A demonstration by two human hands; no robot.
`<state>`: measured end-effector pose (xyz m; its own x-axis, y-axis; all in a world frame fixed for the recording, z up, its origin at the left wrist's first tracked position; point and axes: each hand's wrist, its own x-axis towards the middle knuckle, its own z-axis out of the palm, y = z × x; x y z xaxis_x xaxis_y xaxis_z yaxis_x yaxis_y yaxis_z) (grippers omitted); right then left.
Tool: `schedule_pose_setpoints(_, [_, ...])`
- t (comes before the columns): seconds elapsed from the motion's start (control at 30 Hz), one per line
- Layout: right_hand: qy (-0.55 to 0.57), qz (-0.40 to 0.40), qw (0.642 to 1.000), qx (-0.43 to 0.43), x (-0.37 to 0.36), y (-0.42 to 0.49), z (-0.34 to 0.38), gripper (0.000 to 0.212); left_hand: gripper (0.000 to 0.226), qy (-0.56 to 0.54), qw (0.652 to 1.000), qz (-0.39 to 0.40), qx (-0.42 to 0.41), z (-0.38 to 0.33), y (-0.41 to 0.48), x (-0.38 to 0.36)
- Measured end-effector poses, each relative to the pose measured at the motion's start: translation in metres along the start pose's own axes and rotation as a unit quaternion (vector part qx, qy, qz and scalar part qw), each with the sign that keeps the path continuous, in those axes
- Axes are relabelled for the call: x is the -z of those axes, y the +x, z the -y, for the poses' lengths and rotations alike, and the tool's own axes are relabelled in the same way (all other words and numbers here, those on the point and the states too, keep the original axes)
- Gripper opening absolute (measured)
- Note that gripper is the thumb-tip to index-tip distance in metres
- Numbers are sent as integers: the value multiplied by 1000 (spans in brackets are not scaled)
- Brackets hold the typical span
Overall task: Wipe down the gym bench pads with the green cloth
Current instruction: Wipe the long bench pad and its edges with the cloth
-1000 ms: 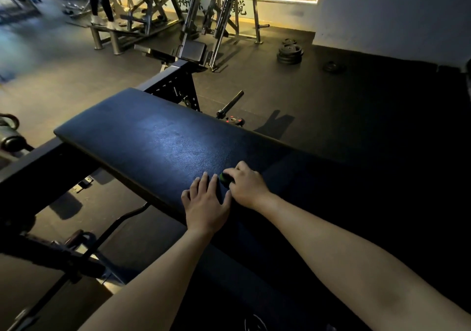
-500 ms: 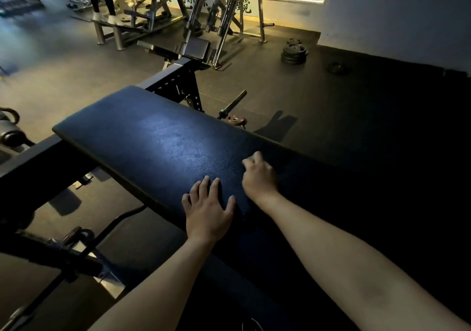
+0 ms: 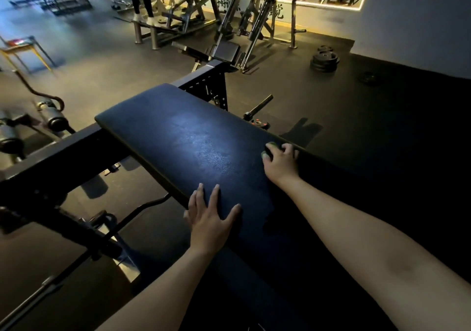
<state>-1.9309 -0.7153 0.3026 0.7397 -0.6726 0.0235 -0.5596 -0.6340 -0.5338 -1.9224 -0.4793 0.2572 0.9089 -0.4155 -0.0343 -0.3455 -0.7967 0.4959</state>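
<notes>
A long dark bench pad (image 3: pixel 183 137) runs from the upper left toward me. My right hand (image 3: pixel 281 162) is curled over a green cloth (image 3: pixel 267 149) at the pad's far edge; only a small green bit shows past the fingers. My left hand (image 3: pixel 209 216) lies flat on the pad's near edge, fingers spread and straight, thumb out to the right.
The black steel frame (image 3: pixel 63 152) crosses under the pad at left. A bar (image 3: pixel 257 107) and a small plate lie on the floor beyond the pad. Stacked weight plates (image 3: pixel 325 60) sit near the wall. A person stands on a machine (image 3: pixel 153 22) at the back.
My right hand has slid with the cloth across the pad from near my left hand to the far edge. My left hand stays flat on the near edge.
</notes>
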Motion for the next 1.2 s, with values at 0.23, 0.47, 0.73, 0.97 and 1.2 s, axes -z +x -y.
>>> schedule_pose_setpoints(0.23, [-29,25,999,36,-33,-13,14,46,85,-10,1000,3,18,-4,4,-4])
schedule_pose_setpoints(0.47, [-22,85,986,141,-43,-65,35,40,90,-18,1000,7,24,-4,3,-5])
schedule_pose_setpoints(0.73, [13,74,976,203,-21,-84,30,55,114,-45,998,23,-37,14,-9,1])
schedule_pose_setpoints(0.97, [-18,-1,1000,9,-20,-69,11,48,100,-182,981,-28,69,1,-42,-6])
schedule_pose_setpoints(1.2, [11,57,991,121,-43,-126,46,44,103,-201,978,20,47,13,-39,-5])
